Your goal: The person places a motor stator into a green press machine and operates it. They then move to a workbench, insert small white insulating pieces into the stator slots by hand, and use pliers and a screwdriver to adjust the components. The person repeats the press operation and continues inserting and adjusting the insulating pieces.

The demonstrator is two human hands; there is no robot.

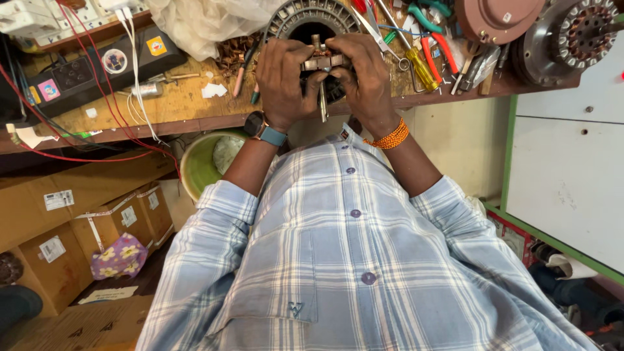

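— Where's the work?
— At twelve o'clock: left hand (pixel 281 78) and right hand (pixel 368 77) both clamp a small metal part (pixel 323 62) over the stator ring (pixel 311 18).
— Step?
— Probably mid-fitting; next needs steady alignment.

Bright, even daylight on my counter (pixel 175 107), soft shadows below it, sharp centre, with wide-angle bending toward the edges.
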